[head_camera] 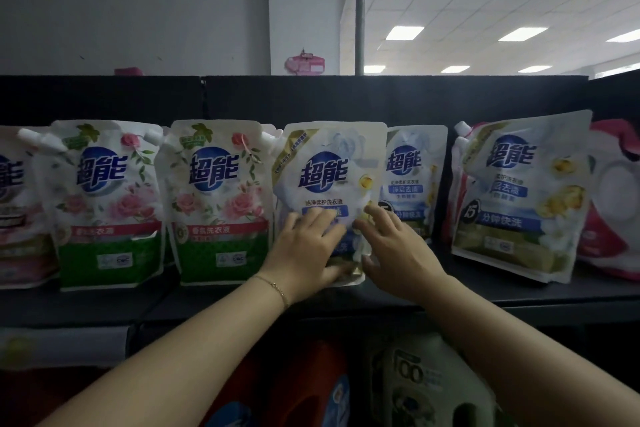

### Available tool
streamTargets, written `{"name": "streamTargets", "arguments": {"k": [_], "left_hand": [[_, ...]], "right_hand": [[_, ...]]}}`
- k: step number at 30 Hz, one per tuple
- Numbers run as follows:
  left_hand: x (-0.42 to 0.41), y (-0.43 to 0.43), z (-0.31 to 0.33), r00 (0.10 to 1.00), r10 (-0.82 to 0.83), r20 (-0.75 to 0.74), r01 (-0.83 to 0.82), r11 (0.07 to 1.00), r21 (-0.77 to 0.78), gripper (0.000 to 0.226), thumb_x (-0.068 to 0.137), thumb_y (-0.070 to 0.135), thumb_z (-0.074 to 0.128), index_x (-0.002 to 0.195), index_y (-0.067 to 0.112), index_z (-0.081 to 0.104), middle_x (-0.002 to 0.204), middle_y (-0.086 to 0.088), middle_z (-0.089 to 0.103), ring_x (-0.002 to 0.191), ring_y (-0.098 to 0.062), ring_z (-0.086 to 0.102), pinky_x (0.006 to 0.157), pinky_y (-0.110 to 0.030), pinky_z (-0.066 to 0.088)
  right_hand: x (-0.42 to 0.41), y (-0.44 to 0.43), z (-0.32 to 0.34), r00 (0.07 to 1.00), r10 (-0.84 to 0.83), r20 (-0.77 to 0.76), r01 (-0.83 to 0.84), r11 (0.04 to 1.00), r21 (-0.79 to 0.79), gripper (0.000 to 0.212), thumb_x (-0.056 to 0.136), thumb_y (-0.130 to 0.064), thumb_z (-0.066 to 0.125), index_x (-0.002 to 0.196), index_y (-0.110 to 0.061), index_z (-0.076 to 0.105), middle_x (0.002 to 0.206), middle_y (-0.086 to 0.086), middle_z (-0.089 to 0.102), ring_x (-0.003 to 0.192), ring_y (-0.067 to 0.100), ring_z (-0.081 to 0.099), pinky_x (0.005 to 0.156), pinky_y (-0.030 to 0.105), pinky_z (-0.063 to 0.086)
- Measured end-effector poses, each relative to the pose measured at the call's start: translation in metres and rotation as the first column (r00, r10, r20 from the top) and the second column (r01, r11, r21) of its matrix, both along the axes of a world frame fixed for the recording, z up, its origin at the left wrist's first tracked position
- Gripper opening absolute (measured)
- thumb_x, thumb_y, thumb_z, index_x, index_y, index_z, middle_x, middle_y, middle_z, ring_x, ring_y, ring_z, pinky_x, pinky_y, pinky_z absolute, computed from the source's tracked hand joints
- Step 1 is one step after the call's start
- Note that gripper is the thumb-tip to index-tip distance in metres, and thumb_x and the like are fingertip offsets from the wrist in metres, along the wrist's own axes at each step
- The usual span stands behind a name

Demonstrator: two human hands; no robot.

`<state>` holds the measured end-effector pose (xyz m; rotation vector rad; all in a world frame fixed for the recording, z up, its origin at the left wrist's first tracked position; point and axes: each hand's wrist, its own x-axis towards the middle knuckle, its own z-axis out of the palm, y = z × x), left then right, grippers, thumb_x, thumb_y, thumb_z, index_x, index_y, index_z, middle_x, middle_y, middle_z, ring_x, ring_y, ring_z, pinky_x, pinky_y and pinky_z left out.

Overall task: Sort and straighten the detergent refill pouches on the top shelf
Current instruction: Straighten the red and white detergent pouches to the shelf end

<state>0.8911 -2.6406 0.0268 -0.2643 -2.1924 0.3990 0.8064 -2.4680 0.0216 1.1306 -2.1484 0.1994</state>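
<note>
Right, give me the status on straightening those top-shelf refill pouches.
Done: the two green rose pouches stand upright side by side. In hand: the left hand and right hand are on the lower front of the white-and-gold pouch, mid-shelf. Left: the large yellow-flower pouch on the right leans, and a pink pouch beyond it probably still needs sorting.
</note>
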Motion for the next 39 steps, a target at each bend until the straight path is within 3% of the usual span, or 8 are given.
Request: {"name": "streamTargets", "arguments": {"k": [7, 13, 17, 25, 29, 33, 36, 39], "left_hand": [[-0.022, 0.053, -0.005, 0.987, -0.082, 0.139, 0.095, 0.992, -0.088, 0.025, 0.075, 0.032, 0.064, 0.097, 0.019, 0.061, 0.101, -0.001, 0.061, 0.094, -0.022, 0.059, 0.073, -0.035, 0.048], [-0.068, 0.111, -0.003, 0.93, -0.041, 0.364, -0.034, 0.98, 0.196, 0.038, 0.092, 0.039, 0.05, 0.127, 0.023, 0.046, 0.124, 0.002, 0.05, 0.117, -0.019, 0.046, 0.098, -0.039, 0.04], [-0.103, 0.147, -0.005, 0.891, -0.151, 0.427, -0.051, 0.904, 0.425, 0.025, 0.098, 0.04, 0.043, 0.116, 0.023, 0.046, 0.117, 0.001, 0.051, 0.111, -0.019, 0.049, 0.094, -0.042, 0.043], [-0.182, 0.209, 0.009, 0.87, -0.409, 0.275, -0.078, 0.437, 0.896, 0.032, 0.103, 0.04, 0.031, 0.108, 0.012, 0.046, 0.125, -0.013, 0.053, 0.113, -0.028, 0.051, 0.097, -0.038, 0.041], [-0.216, 0.226, 0.018, 0.875, -0.444, 0.194, -0.12, 0.191, 0.974, 0.053, 0.102, 0.046, 0.029, 0.138, 0.009, 0.042, 0.143, -0.012, 0.044, 0.132, -0.029, 0.041, 0.111, -0.04, 0.031], [-0.236, 0.229, 0.026, 0.893, -0.437, 0.11, -0.107, 0.03, 0.994, 0.071, 0.092, 0.066, 0.033, 0.134, 0.012, 0.052, 0.134, -0.01, 0.053, 0.125, -0.03, 0.047, 0.11, -0.045, 0.034], [-0.268, 0.219, 0.018, 0.855, -0.518, -0.001, -0.093, -0.156, 0.983, 0.11, 0.052, 0.097, 0.04, 0.129, 0.02, 0.058, 0.128, -0.008, 0.06, 0.117, -0.029, 0.055, 0.106, -0.048, 0.039], [-0.301, 0.209, -0.002, 0.856, -0.511, -0.076, -0.101, -0.309, 0.946, 0.126, 0.031, 0.097, 0.055, 0.129, 0.018, 0.055, 0.125, -0.005, 0.062, 0.114, -0.027, 0.058, 0.104, -0.047, 0.042]], "right_hand": [[-0.023, 0.046, -0.005, 0.995, -0.096, -0.032, 0.096, 0.995, 0.006, 0.019, 0.08, -0.03, 0.054, 0.09, -0.015, 0.06, 0.095, 0.004, 0.058, 0.087, 0.026, 0.059, 0.068, 0.032, 0.041], [-0.049, 0.114, -0.001, 0.983, -0.184, -0.03, 0.185, 0.981, 0.054, 0.026, 0.092, -0.033, 0.049, 0.111, -0.019, 0.058, 0.116, 0.001, 0.052, 0.109, 0.021, 0.049, 0.09, 0.032, 0.039], [-0.07, 0.152, 0.0, 0.952, -0.296, -0.081, 0.297, 0.955, 0.004, 0.032, 0.083, -0.036, 0.061, 0.109, -0.017, 0.063, 0.123, 0.006, 0.052, 0.115, 0.028, 0.049, 0.091, 0.04, 0.044], [-0.112, 0.219, -0.006, 0.899, -0.437, 0.038, 0.429, 0.859, -0.28, 0.101, 0.068, -0.073, 0.063, 0.147, -0.025, 0.021, 0.155, 0.02, 0.009, 0.138, 0.038, 0.014, 0.096, 0.056, 0.039], [-0.117, 0.218, -0.011, 0.93, -0.366, 0.035, 0.362, 0.894, -0.266, 0.096, 0.076, -0.073, 0.052, 0.151, -0.029, 0.01, 0.158, 0.017, -0.005, 0.143, 0.037, -0.001, 0.102, 0.059, 0.033], [-0.121, 0.223, -0.012, 0.947, -0.309, 0.093, 0.321, 0.928, -0.189, 0.087, 0.085, -0.074, 0.034, 0.148, -0.039, -0.015, 0.149, 0.003, -0.043, 0.134, 0.026, -0.042, 0.115, 0.049, 0.003], [-0.12, 0.226, -0.009, 0.948, -0.298, 0.111, 0.313, 0.938, -0.149, 0.087, 0.081, -0.076, 0.024, 0.146, -0.04, -0.021, 0.14, -0.001, -0.053, 0.127, 0.023, -0.051, 0.109, 0.04, -0.013], [-0.124, 0.228, -0.009, 0.946, -0.301, 0.12, 0.314, 0.943, -0.111, 0.088, 0.079, -0.078, 0.022, 0.143, -0.042, -0.026, 0.138, -0.001, -0.055, 0.126, 0.023, -0.052, 0.104, 0.038, -0.022]]}}
